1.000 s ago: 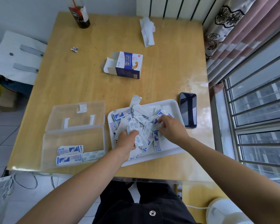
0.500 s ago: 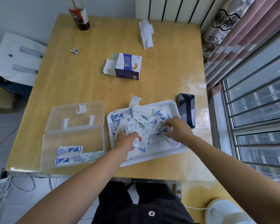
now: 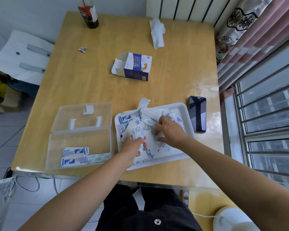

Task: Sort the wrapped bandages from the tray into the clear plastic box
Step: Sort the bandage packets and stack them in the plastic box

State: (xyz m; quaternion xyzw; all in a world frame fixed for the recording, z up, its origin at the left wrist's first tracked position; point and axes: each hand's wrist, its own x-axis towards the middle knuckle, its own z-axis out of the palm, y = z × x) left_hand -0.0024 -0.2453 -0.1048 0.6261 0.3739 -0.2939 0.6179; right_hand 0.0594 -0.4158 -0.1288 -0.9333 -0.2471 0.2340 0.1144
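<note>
A white tray near the table's front edge holds a loose heap of blue-and-white wrapped bandages. My left hand rests over the tray's near-left part, fingers closed on a small bunch of wrapped bandages. My right hand lies on the middle of the heap, fingers spread and curled into the wrappers; whether it holds one is hidden. The clear plastic box sits open left of the tray, lid folded back. Three wrapped bandages lie along its near wall.
A black phone lies right of the tray. An opened bandage carton sits mid-table. A crumpled tissue, a small wrapper scrap and a dark bottle are at the far end. A barred window and curtain flank the right.
My right hand moved left from the tray's right side onto the middle of the heap. My left hand stayed at the near-left with its bunch of bandages.
</note>
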